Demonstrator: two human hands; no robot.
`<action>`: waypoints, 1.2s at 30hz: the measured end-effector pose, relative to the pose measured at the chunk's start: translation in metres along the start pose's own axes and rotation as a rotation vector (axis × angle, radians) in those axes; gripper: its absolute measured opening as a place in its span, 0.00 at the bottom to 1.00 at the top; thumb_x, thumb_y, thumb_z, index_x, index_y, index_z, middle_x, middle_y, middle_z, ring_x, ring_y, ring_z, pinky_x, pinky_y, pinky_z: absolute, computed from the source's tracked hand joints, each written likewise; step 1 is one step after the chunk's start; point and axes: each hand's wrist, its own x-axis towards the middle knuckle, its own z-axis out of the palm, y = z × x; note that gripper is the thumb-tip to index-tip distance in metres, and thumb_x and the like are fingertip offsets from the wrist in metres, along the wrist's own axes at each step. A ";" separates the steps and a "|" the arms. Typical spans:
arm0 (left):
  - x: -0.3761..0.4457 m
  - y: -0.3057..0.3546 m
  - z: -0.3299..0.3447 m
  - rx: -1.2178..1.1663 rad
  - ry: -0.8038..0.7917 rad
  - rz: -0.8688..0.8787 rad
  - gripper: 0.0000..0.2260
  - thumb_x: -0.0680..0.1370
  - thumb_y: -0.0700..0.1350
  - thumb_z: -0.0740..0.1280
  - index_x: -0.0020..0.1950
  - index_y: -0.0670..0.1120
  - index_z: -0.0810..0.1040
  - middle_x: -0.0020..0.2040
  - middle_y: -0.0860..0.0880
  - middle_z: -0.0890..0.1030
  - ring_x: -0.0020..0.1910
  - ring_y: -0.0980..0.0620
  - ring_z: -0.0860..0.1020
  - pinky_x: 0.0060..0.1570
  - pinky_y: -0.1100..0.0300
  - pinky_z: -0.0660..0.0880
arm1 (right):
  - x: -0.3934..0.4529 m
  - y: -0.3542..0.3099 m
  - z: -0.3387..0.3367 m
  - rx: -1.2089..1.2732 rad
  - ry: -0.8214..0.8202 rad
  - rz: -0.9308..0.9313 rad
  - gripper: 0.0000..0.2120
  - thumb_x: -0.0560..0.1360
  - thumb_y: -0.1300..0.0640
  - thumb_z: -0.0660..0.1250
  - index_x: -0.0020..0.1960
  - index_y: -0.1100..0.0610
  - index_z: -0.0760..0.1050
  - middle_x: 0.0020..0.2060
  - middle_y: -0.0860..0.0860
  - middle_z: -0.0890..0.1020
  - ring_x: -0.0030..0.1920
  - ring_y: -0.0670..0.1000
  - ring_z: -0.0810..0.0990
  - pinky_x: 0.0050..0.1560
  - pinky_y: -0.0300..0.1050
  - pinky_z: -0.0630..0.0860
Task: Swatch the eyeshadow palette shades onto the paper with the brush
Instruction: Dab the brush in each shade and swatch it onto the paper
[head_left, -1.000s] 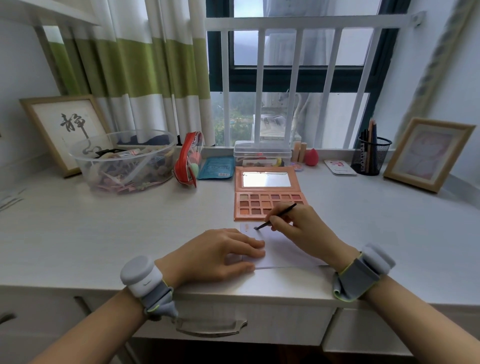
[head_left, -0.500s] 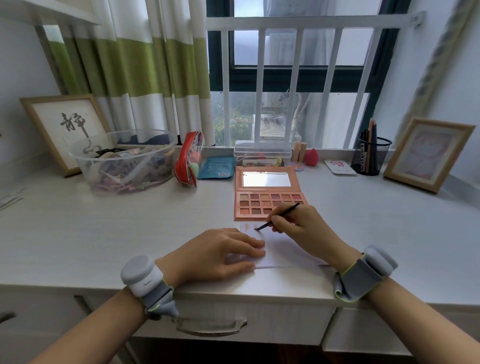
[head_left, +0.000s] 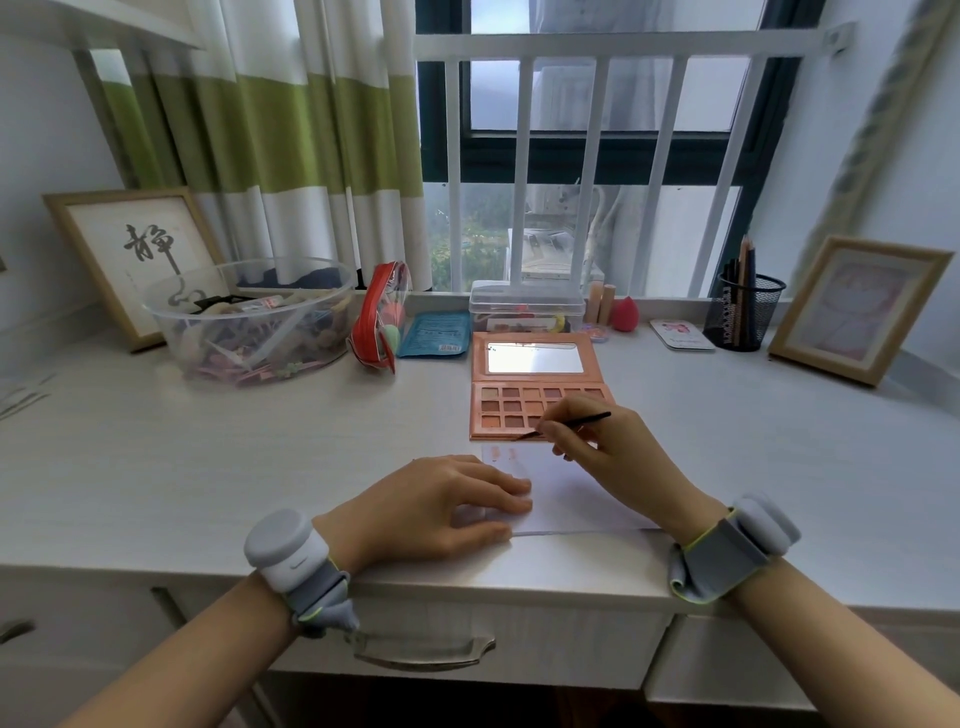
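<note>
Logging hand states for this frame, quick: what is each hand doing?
Left hand: open, fingers pressing flat on the paper.
Right hand: pinching the brush, tip at the palette.

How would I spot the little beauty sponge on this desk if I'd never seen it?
Start at the window sill along the desk's back edge. Right of the clear lidded box stand two tan tubes, and the beauty sponge sits just right of them. It alone there is coral red and egg-shaped.

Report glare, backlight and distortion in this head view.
Head view: the window backlights the desk; the palette mirror glares white; wide-angle bends the curtain; the brush tip blurs over the bottom pans.
</note>
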 end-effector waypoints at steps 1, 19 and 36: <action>0.000 0.000 0.000 0.000 0.000 -0.001 0.16 0.78 0.52 0.65 0.65 0.54 0.76 0.66 0.57 0.76 0.63 0.61 0.73 0.63 0.60 0.72 | 0.000 0.000 0.000 -0.006 0.002 -0.006 0.04 0.75 0.60 0.64 0.48 0.58 0.76 0.43 0.48 0.79 0.41 0.46 0.79 0.45 0.31 0.76; 0.000 -0.001 0.001 -0.008 0.001 -0.008 0.17 0.77 0.54 0.64 0.65 0.54 0.76 0.66 0.57 0.76 0.63 0.62 0.73 0.63 0.60 0.71 | -0.003 0.001 0.000 -0.034 -0.055 -0.018 0.05 0.74 0.61 0.64 0.44 0.53 0.78 0.38 0.43 0.79 0.39 0.46 0.79 0.44 0.38 0.77; 0.002 0.000 -0.003 -0.008 -0.016 0.007 0.18 0.77 0.57 0.63 0.64 0.54 0.77 0.65 0.57 0.77 0.62 0.62 0.74 0.62 0.61 0.72 | 0.001 0.002 -0.001 0.058 -0.011 0.037 0.05 0.76 0.60 0.62 0.47 0.55 0.77 0.40 0.47 0.80 0.40 0.41 0.80 0.44 0.32 0.77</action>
